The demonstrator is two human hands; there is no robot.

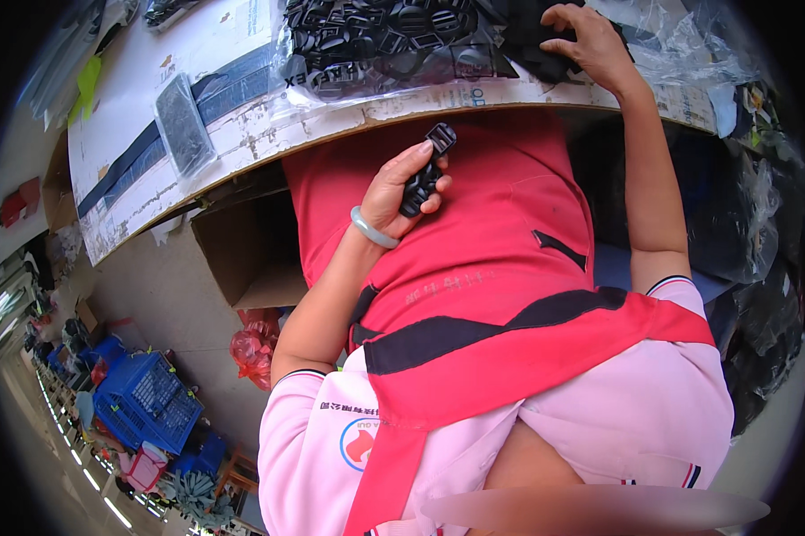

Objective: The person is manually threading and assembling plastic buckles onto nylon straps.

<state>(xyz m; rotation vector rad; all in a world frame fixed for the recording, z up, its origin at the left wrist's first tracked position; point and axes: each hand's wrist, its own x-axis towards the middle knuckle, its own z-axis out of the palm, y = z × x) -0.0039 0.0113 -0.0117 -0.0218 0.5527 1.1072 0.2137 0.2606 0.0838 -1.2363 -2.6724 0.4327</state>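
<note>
Holding black, prob. plastic buckle (425, 174), left hand (398, 192).

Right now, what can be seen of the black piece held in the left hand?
The black plastic buckle looks like moulded, slightly glossy plastic: a long ribbed body ending in a squarish slotted frame at its upper end. The left hand grips it around the lower body, thumb along one side and fingers curled over the other. It is held tilted, frame end up, in front of the red apron, just below the table edge, touching only the hand.
</note>
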